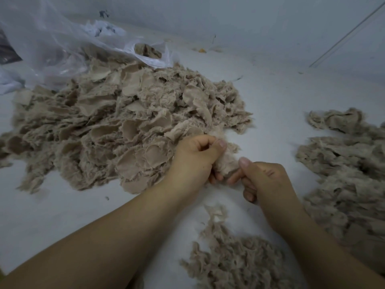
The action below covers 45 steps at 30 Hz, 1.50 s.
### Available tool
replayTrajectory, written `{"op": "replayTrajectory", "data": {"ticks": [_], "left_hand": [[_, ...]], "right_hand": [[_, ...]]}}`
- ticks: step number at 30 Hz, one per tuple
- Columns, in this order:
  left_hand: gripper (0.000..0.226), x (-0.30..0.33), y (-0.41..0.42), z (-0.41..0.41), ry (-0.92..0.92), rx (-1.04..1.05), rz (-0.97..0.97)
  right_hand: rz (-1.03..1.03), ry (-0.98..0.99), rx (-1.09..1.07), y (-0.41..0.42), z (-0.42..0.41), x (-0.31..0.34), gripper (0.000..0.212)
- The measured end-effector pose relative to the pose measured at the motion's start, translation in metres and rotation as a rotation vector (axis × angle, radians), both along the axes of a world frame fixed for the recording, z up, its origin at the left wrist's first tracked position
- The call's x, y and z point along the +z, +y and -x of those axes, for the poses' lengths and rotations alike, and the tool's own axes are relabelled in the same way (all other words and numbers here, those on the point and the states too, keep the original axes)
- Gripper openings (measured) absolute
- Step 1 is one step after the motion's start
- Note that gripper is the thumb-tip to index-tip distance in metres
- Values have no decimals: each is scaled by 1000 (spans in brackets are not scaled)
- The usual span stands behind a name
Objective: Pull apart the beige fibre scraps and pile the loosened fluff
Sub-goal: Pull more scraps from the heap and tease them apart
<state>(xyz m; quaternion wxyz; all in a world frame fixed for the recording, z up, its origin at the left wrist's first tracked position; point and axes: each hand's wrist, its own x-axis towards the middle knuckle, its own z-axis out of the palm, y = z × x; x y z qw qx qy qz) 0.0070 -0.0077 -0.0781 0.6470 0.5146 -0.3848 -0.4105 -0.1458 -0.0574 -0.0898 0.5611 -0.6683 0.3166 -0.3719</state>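
Note:
A big heap of beige fibre scraps (116,126) covers the left and middle of the white surface. At its near right edge, my left hand (193,159) and my right hand (264,180) both grip one beige scrap (227,161) between them, thumbs on top and fingers curled under it. Loosened fluff lies in a long pile (343,174) along the right side. A smaller fluff pile (233,255) sits near me, under my right forearm.
A clear plastic bag (62,44) lies at the back left, with a few scraps inside its mouth (148,50). White walls close off the back and right. A bare strip of white surface (275,113) separates the heap from the right pile.

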Motion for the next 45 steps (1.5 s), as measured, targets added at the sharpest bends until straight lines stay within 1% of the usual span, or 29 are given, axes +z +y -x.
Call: {"op": "replayTrajectory", "data": {"ticks": [2,4,6,9,12,14,15,17,18,21,23,25,27,29,31,34,35,37,38,40,41,43,44,45], "left_hand": [[29,0,1,3,7,-26,6],[32,0,2,5,-1,-50,8],[33,0,2,7,7,-51,0],[31,3,1,6,89,-29,-34],[34,5,1,5,132,-90,-66],[38,5,2,7,75,-168,-88],[36,5,2,8,26,-180,-98],[27,2,1,8,-24,-144,-107],[24,1,1,8,-15,-124,-108],[19,1,1,8,67,-111,-86],[21,2,1,7,76,-84,-63],[21,2,2,7,53,-35,-49],[22,1,1,6,37,28,-28],[21,1,0,4,21,119,13],[20,1,-1,1,5,216,52],[15,1,-2,-1,-65,241,74],[16,0,-2,-1,-112,231,84],[23,-2,-1,2,-286,195,148],[25,-2,0,4,-400,157,196],[23,-2,2,7,-615,63,302],[22,-2,2,7,-694,25,355],[25,-2,2,5,-777,-10,411],[28,-2,3,4,-765,-11,404],[32,-1,3,3,-709,3,384]], "right_hand": [[-9,-22,-51,0,-2,3,38],[16,-10,-52,2,-3,4,37],[35,-8,-66,5,-4,5,29],[-30,-62,-130,2,-3,4,22],[-44,-77,-157,0,-2,3,24],[3,-66,-122,2,-4,3,26],[5,-82,-100,4,-4,4,26],[-36,-136,-81,5,-4,4,27],[-48,-146,-93,4,-4,3,28],[-51,-112,-68,2,-3,4,46],[21,-42,-36,3,-3,3,52],[89,39,-34,2,-3,2,49],[97,75,-24,-1,-3,-1,41],[66,71,22,-1,0,-1,30],[76,115,119,2,2,3,21],[96,150,271,5,3,6,5],[80,137,279,4,4,7,8],[-8,82,215,-1,4,5,43],[-78,38,161,-3,4,6,55],[-192,-42,71,-5,2,7,68],[-217,-68,35,-6,1,6,69],[-214,-112,-13,-6,0,4,56],[-217,-132,-39,-7,1,2,51],[-227,-145,-69,-8,2,1,49]]}}
